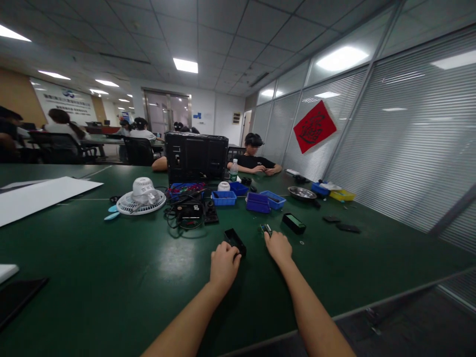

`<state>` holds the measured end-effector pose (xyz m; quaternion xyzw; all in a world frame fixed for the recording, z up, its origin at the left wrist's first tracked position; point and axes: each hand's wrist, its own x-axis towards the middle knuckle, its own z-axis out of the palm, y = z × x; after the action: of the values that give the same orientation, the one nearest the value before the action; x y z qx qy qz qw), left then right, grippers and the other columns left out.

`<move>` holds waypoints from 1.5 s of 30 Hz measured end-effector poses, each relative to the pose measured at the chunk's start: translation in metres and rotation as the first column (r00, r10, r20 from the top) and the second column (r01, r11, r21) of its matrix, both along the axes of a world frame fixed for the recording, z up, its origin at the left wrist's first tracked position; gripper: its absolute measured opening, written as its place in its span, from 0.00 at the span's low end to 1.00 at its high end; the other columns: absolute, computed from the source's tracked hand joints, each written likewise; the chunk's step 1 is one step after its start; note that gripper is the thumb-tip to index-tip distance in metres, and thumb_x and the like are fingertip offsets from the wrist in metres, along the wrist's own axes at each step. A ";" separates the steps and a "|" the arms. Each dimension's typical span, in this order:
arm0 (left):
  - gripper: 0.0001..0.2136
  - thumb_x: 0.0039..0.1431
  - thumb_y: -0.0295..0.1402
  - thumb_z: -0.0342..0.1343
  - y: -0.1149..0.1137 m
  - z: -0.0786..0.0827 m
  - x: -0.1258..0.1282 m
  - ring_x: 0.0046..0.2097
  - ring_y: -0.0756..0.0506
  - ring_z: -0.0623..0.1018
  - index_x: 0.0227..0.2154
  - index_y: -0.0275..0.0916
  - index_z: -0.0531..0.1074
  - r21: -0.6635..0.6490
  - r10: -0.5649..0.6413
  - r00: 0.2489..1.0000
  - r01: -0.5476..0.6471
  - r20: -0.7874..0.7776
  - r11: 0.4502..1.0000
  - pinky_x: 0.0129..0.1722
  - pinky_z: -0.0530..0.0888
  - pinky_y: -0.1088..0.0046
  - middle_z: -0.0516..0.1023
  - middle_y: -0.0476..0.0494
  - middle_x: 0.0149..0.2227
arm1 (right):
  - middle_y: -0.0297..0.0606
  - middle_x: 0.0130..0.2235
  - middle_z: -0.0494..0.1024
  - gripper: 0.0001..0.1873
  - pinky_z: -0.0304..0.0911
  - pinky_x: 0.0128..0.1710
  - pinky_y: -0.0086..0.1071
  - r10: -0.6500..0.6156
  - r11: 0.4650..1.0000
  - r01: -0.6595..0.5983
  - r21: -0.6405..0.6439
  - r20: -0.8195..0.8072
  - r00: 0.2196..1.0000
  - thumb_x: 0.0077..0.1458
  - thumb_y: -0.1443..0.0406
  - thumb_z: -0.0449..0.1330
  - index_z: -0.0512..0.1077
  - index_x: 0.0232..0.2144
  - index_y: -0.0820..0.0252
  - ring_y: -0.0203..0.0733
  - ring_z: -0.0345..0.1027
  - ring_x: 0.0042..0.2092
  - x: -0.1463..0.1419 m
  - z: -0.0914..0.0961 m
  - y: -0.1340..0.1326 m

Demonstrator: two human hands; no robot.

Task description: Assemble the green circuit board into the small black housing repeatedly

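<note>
My left hand (224, 262) is closed on the near end of a black plastic housing (233, 239), an open hollow box tilted on the green table. To the right, my right hand (278, 246) has its fingers closed on a small circuit board (265, 228) with a pale component on it, low over the tabletop. The fingertips partly hide the board. Just beyond the right hand lies a second black housing (293, 223) with a greenish panel inside. A small pale ring (302, 242) rests near it.
Blue parts bins (223, 198), a metal bowl (302, 193) and a yellow bin (342, 195) stand farther back. At left is a white fan (141, 198); cables and a black device (189, 214) lie beside it. A large black panel (197, 157) stands upright. Another person (256, 158) sits across.
</note>
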<state>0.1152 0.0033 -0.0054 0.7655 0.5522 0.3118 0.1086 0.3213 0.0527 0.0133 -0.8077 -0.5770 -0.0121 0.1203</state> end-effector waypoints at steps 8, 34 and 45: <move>0.06 0.53 0.31 0.49 0.003 -0.002 -0.005 0.40 0.47 0.67 0.32 0.42 0.71 0.007 -0.015 0.998 0.015 0.063 1.000 0.40 0.63 0.71 0.65 0.46 0.34 | 0.44 0.43 0.67 0.17 0.56 0.39 0.33 0.099 0.970 -0.121 0.211 0.115 0.989 0.53 0.57 0.51 0.65 0.42 0.59 0.46 0.60 0.44 -0.019 -0.009 -0.006; 0.18 0.49 0.33 0.53 0.011 -0.007 -0.008 0.46 0.47 0.68 0.46 0.43 0.64 -0.097 0.065 0.983 -0.049 0.172 0.994 0.46 0.62 0.74 0.67 0.46 0.42 | 0.46 0.42 0.68 0.23 0.58 0.37 0.33 0.067 0.988 -0.064 0.140 -0.019 0.998 0.53 0.48 0.47 0.65 0.39 0.61 0.46 0.63 0.43 -0.021 0.000 -0.010; 0.18 0.50 0.34 0.52 0.014 -0.012 -0.007 0.45 0.46 0.68 0.46 0.42 0.64 -0.082 0.057 0.984 -0.044 0.171 0.996 0.46 0.62 0.74 0.67 0.45 0.42 | 0.46 0.39 0.71 0.17 0.57 0.35 0.33 0.081 0.986 -0.093 0.135 0.090 0.993 0.52 0.54 0.52 0.65 0.37 0.62 0.46 0.65 0.40 -0.024 -0.008 -0.007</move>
<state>0.1081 0.0172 -0.0178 0.7163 0.5718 0.3580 0.1782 0.2970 0.0461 0.0055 -0.7702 -0.6141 -0.0812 0.1523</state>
